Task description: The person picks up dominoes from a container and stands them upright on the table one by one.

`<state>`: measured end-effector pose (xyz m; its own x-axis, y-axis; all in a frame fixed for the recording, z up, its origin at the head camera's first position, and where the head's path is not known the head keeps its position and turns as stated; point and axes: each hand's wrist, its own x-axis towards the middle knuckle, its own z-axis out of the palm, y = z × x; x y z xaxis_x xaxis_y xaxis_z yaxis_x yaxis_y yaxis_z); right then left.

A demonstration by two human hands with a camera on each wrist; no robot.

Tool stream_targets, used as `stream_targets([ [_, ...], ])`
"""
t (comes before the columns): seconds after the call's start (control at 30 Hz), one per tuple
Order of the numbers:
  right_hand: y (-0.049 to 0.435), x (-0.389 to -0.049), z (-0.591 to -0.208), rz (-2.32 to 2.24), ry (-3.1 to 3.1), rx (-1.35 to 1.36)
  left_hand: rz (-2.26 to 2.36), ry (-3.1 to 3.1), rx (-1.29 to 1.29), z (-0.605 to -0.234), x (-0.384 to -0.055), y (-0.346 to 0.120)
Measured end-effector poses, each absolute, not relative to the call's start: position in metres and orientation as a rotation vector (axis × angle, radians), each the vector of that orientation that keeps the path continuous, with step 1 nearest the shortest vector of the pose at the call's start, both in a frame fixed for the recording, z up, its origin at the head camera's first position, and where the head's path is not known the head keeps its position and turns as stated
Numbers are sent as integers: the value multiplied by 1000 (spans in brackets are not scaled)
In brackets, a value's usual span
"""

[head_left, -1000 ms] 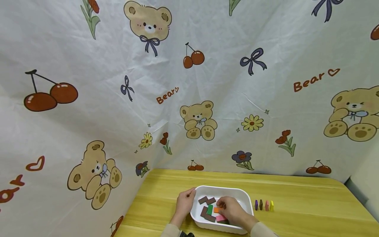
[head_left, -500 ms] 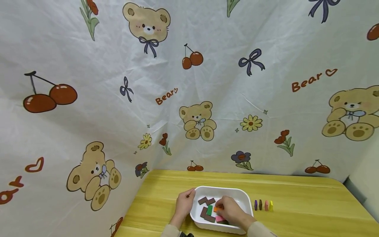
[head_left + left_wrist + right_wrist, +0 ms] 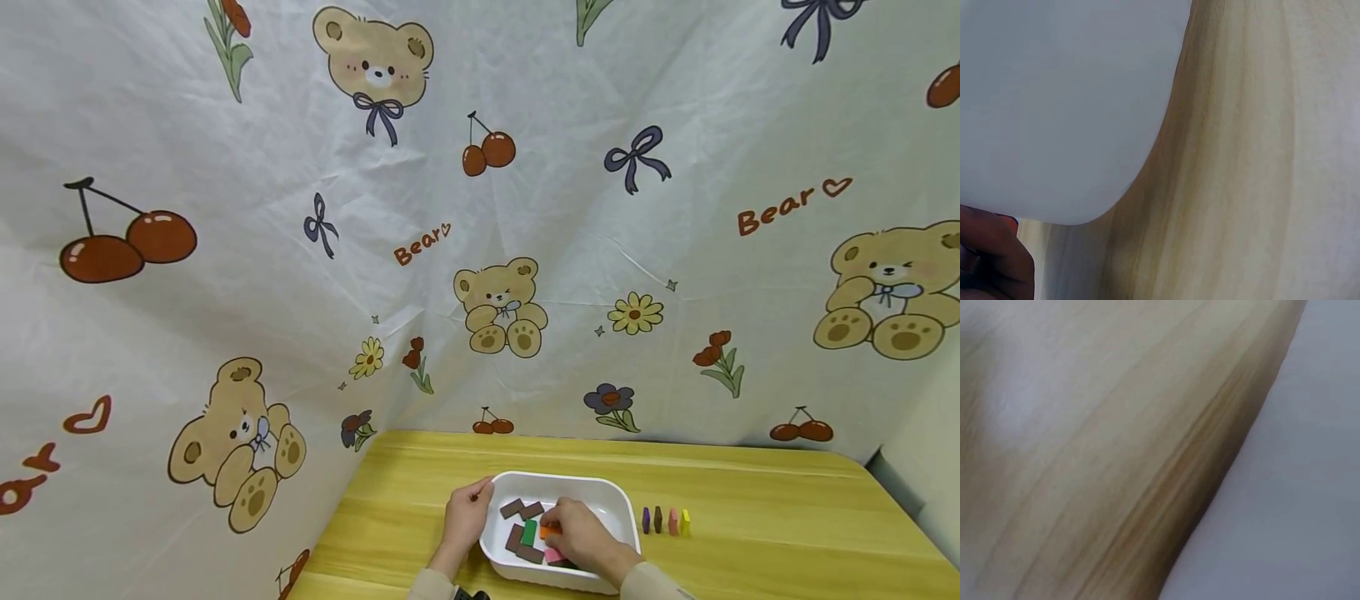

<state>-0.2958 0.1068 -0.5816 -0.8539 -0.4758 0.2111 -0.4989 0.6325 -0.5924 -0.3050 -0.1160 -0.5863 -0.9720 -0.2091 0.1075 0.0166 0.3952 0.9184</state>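
A white plastic tub (image 3: 517, 572) stands on the table with dominoes lying loose in it. My left hand (image 3: 467, 514) grips its left rim near the far corner; in the left wrist view the hand's dark curled edge (image 3: 997, 256) shows beside the tub's wall (image 3: 1066, 112). My right hand (image 3: 585, 535) reaches down into the tub, its thumb and fingers pinching an orange domino (image 3: 548, 532). Close around it lie a green domino (image 3: 528, 532), a partly covered pink domino (image 3: 553, 555) and several brown dominoes (image 3: 530, 554). The right wrist view shows only the tub's side (image 3: 1285, 487) and table.
Right of the tub, several dominoes stand on edge in a row: purple (image 3: 646, 520), dark brown (image 3: 658, 519), pink (image 3: 673, 522) and yellow (image 3: 686, 522). The wooden table (image 3: 787, 517) meets a printed white cloth (image 3: 555, 367) at the back and left.
The right hand's fingers have shifted slightly onto the orange domino, covering more of it and of the pink one. The left hand stays at the rim.
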Motion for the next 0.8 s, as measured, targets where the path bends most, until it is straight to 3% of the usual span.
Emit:
stream_targets([
  [0.8, 124, -303, -572, 1364, -2748, 757, -1555, -2487, 164, -570, -296, -113],
])
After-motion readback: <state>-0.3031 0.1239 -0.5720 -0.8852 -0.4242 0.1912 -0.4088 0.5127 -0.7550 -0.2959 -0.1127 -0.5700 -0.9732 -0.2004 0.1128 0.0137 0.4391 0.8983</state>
